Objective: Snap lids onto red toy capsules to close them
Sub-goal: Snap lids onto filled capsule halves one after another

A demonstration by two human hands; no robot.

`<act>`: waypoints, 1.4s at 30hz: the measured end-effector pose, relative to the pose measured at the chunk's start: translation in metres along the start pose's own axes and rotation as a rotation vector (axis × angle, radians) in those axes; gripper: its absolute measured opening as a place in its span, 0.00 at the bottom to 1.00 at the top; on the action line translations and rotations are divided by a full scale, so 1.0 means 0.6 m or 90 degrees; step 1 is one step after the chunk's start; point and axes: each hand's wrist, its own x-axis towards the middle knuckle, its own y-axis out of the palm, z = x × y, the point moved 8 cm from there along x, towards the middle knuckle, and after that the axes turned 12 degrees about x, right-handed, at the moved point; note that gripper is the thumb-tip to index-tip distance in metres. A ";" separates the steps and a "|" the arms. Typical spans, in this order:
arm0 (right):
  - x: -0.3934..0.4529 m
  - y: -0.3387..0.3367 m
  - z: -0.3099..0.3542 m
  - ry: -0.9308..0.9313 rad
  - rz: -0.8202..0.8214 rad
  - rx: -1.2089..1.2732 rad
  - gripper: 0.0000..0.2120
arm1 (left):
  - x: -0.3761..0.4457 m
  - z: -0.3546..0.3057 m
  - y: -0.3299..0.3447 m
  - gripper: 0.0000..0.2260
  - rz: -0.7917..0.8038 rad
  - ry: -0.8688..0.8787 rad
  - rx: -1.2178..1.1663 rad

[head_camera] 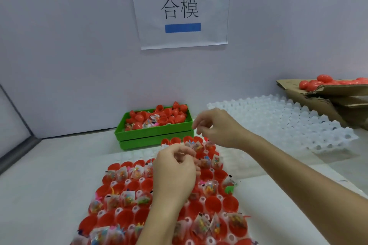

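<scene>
Dozens of red capsule halves [213,203] sit open-side-up in a white tray [139,208] right in front of me, lots of them with little toy bags [201,223] stuffed in. My left hand [175,173] is hovering over the middle of the tray with the fingers curled in; looks like it might be pinching something small, but honestly I can't tell what, or whether it's got anything at all. My right hand [217,127] is up over the tray's far edge, fingers hanging loose and bent, nothing in it as far as I can see. Behind that is a green bin [155,135] piled with more red halves and some bags. Off to the right lies a stack of empty white trays [294,125], and past it a cardboard box [326,95] with closed capsules [324,78] on top. There's a paper sign [181,8] taped on the wall.
</scene>
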 end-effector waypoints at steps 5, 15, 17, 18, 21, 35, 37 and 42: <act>0.045 0.083 0.035 -0.048 0.073 -0.075 0.09 | 0.009 0.021 -0.056 0.14 -0.139 -0.066 0.010; 0.117 0.153 0.002 0.085 0.054 -0.399 0.17 | 0.016 0.028 -0.083 0.12 -0.195 -0.077 0.016; 0.123 0.157 -0.006 0.112 0.053 -0.396 0.16 | 0.018 0.029 -0.083 0.12 -0.196 -0.075 0.013; 0.124 0.158 -0.009 0.125 0.054 -0.386 0.15 | 0.019 0.030 -0.082 0.12 -0.197 -0.076 0.015; 0.125 0.159 -0.008 0.143 0.046 -0.368 0.13 | 0.022 0.032 -0.079 0.12 -0.193 -0.075 0.024; 0.107 0.103 0.061 0.132 -0.041 -0.292 0.13 | 0.019 0.028 -0.083 0.08 -0.198 -0.065 0.094; 0.094 0.087 0.070 0.150 -0.040 -0.275 0.12 | 0.023 0.028 -0.075 0.18 -0.158 -0.049 0.140; 0.047 0.060 0.083 0.168 -0.049 -0.242 0.11 | 0.022 0.020 -0.065 0.38 -0.105 -0.022 0.165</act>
